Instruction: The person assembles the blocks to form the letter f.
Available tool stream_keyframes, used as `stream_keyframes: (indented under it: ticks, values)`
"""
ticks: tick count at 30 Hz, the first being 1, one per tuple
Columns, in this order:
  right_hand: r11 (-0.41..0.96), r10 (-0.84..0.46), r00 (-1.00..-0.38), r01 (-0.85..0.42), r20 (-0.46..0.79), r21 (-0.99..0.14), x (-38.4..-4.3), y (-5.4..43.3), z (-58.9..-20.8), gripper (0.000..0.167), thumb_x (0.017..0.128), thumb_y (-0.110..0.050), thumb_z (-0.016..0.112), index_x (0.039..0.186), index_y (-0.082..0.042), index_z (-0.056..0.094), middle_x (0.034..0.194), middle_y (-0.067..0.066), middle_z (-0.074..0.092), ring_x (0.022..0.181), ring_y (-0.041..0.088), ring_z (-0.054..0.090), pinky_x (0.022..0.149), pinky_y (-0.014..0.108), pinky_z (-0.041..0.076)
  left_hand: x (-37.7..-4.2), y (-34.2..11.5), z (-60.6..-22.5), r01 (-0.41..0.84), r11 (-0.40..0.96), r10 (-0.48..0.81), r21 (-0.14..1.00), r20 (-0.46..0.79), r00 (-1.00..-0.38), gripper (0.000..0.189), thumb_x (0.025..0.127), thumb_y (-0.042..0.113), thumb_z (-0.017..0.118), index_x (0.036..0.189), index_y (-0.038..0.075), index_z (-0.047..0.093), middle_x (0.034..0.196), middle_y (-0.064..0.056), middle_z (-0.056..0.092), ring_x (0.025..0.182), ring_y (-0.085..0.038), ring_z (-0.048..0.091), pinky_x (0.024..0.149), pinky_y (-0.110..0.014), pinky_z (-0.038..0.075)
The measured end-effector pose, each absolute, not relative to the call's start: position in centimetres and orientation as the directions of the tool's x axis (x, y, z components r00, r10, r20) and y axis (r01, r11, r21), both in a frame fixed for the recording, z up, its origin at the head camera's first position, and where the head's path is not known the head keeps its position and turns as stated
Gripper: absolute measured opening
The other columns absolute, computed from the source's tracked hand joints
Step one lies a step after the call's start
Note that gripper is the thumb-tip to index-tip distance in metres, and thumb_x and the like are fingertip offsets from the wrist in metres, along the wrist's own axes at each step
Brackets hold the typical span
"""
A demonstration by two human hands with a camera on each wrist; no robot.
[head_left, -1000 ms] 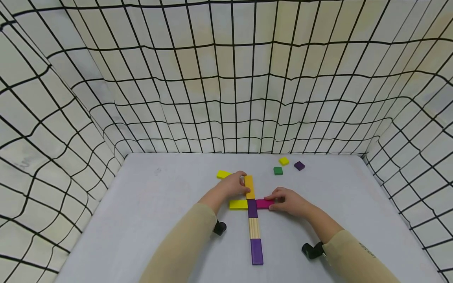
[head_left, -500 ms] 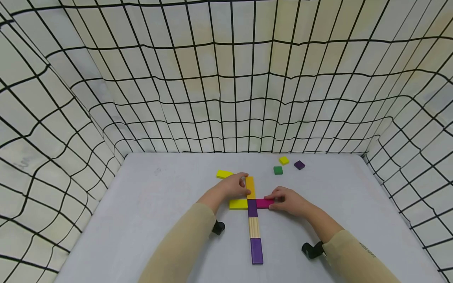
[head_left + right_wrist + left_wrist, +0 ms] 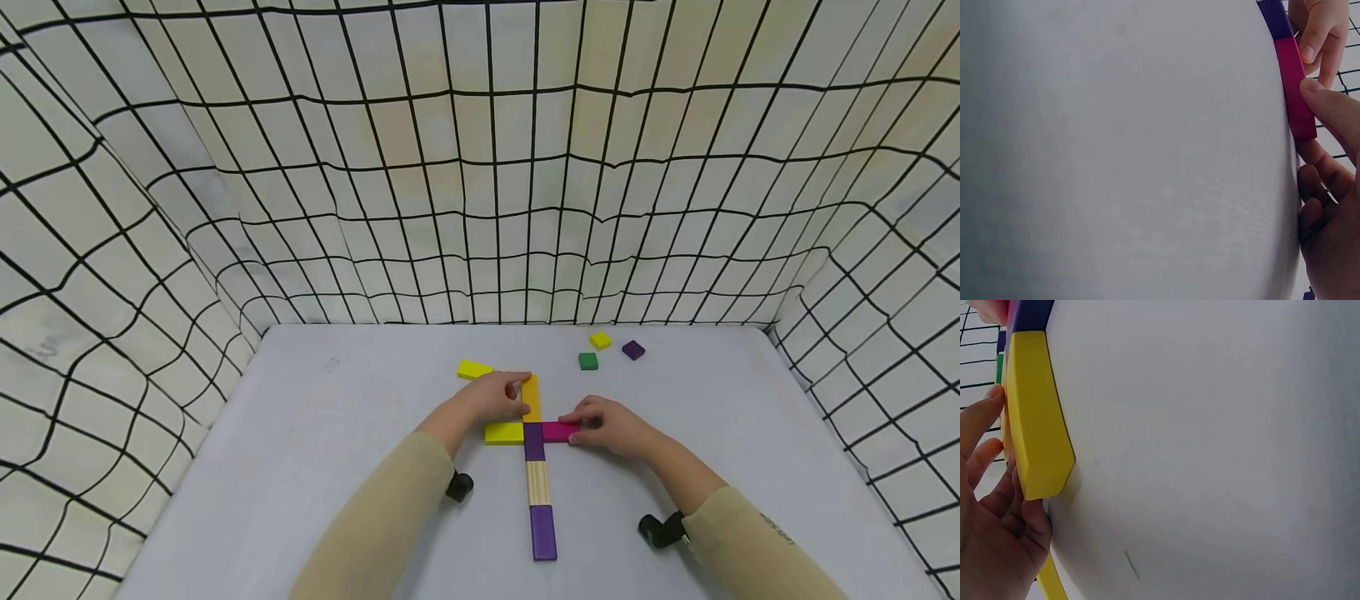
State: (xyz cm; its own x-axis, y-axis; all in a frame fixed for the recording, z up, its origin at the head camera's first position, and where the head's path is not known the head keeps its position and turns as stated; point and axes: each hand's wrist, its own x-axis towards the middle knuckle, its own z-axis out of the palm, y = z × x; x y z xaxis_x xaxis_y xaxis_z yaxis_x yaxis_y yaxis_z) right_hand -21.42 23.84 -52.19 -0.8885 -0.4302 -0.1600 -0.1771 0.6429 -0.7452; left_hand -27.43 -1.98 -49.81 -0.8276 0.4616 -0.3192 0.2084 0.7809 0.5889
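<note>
My left hand (image 3: 491, 396) pinches an orange block (image 3: 532, 404), index finger at its far end and thumb near its lower end. With thumb and fingers, my right hand (image 3: 611, 427) holds the outer end of a magenta block (image 3: 555, 432). Both blocks meet a dark purple block (image 3: 534, 443) in a flat cross on the table. A yellow block (image 3: 504, 433) forms the left arm; it hides most of the orange one in the left wrist view. Below the centre lie a pale ridged block (image 3: 537, 483) and a longer purple block (image 3: 543, 533).
Behind my left hand lies another yellow block (image 3: 474, 369), partly covered. Toward the back right sit small green (image 3: 588, 361), yellow (image 3: 600, 340) and dark purple pieces (image 3: 633, 350). Black netting (image 3: 491, 167) over pale walls encloses the white table (image 3: 337, 433) at the back and sides.
The orange block has shifted slightly so that it lines up straighter with the dark purple one. My left index finger has moved onto its far end. The right hand has stayed in place.
</note>
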Motion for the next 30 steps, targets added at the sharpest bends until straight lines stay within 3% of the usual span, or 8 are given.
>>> stream_keyframes:
  ticks: [15, 30]
  values:
    - [0.643, -0.429, -0.889, -0.177, -0.159, -0.745, -21.6, 23.9, -52.5, 0.031, 0.087, -0.032, 0.077, 0.118, -0.029, 0.075, 0.102, -0.007, 0.061, 0.098, 0.016, 0.054, 0.088, 0.037, 0.046, -27.2, -2.1, -49.6, 0.233, 0.771, 0.484, 0.593, -0.306, -0.820, 0.065, 0.090, 0.038, 0.073, 0.149, 0.031, 0.046, 0.092, -0.001, 0.056, 0.081, -0.017, 0.051, 0.069, -0.031, 0.042]
    - [0.656, -0.415, -0.894, -0.166, -0.169, -0.736, -21.5, 23.7, -52.2, 0.031, 0.086, -0.030, 0.078, 0.118, -0.028, 0.075, 0.101, -0.007, 0.061, 0.096, 0.016, 0.054, 0.088, 0.037, 0.046, -27.8, -3.8, -48.6, 0.246, 0.784, 0.455, 0.570, -0.257, -0.853, 0.060, 0.091, 0.033, 0.073, 0.147, 0.030, 0.050, 0.101, 0.001, 0.059, 0.085, -0.019, 0.055, 0.075, -0.032, 0.048]
